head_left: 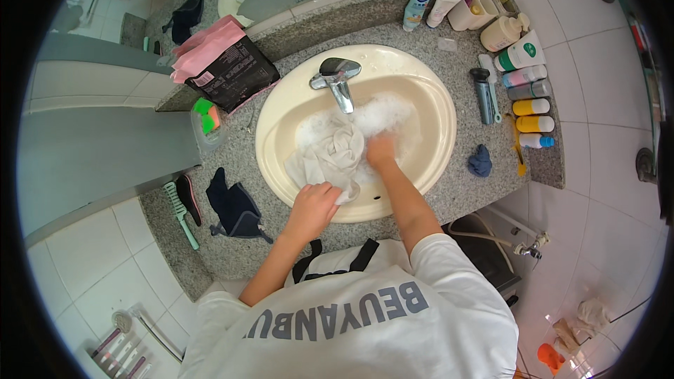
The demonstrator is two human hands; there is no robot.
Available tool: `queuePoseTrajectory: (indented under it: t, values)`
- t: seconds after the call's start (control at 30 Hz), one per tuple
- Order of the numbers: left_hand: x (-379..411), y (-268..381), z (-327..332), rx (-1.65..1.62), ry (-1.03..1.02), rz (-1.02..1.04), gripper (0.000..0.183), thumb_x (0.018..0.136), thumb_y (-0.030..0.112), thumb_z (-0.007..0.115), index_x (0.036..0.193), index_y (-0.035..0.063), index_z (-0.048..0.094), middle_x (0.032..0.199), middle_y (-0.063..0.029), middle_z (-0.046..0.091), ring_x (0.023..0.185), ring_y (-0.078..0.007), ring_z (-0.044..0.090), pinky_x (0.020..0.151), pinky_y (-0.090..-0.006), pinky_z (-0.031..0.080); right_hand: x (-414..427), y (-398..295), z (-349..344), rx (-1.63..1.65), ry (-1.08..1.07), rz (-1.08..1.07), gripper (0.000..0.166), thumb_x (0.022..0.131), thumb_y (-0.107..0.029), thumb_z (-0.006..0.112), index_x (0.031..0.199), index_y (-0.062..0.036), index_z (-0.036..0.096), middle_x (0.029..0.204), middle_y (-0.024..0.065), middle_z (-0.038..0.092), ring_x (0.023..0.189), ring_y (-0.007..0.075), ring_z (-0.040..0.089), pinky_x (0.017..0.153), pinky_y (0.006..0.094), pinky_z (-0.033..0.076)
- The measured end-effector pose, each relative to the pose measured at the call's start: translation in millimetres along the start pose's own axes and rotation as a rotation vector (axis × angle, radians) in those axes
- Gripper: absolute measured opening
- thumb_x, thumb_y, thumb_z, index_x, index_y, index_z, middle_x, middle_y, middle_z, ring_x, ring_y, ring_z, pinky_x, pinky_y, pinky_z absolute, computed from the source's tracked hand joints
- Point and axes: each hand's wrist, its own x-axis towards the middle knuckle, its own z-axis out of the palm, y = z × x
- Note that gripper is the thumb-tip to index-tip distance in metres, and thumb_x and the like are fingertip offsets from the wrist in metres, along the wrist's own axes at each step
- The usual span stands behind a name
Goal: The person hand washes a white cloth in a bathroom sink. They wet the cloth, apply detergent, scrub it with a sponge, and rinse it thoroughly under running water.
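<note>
A cream oval washbasin [439,147] lies before me, holding cloudy water with white suds [387,113]. Wet white cloth [329,152] is bunched in its left half, one end draped towards the front rim. My left hand [314,208] grips that end at the rim, fingers curled over the fabric. Right of the cloth, my right hand [381,150] is sunk in the suds, its fingers hidden below the foam. Whether it holds anything is not visible. Above the water juts the chrome mixer tap [339,84], with no stream showing from its spout.
A pink and black bag [231,71] and a tub with sponges [208,121] stand left on the granite counter [295,52]. Dark cloth [234,208] and a green comb [181,216] lie nearer. Rightwards are a shaver [481,96], a blue cloth ball [479,161] and several bottles [532,106].
</note>
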Motion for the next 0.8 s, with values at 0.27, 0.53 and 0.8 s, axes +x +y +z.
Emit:
queuePoseTrajectory:
  t: [0.27,0.53,0.8]
  values:
    - [-1,-1,-4,-0.026,-0.006,-0.034,0.020,0.074,0.007,0.059,0.094,0.0044,0.057,0.083,-0.0108,0.054,0.081,-0.0308,0.054,0.072,-0.0388,0.041,1,13,6,-0.064,0.228,-0.041,0.043,0.081,-0.027,0.049,0.115,-0.0025,0.057,0.124,0.0163,0.051,0.124,0.0326,0.038,0.107,0.0507,0.018]
    - [1,0,-4,-0.029,-0.015,-0.020,0.021,0.073,0.008,0.060,0.094,0.0042,0.057,0.084,-0.0111,0.054,0.082,-0.0307,0.054,0.073,-0.0388,0.041,-31,4,-49,0.129,0.056,0.034,0.042,0.086,-0.027,0.043,0.117,-0.0019,0.055,0.132,0.0187,0.044,0.126,0.0332,0.035,0.106,0.0505,0.020]
    - [1,-3,-4,-0.024,-0.008,-0.032,0.023,0.073,0.008,0.060,0.096,0.0043,0.057,0.085,-0.0105,0.055,0.084,-0.0300,0.054,0.074,-0.0387,0.041,-7,9,6,0.188,0.223,-0.017,0.032,0.082,-0.021,0.047,0.106,-0.0046,0.060,0.113,0.0173,0.057,0.112,0.0318,0.049,0.102,0.0492,0.029]
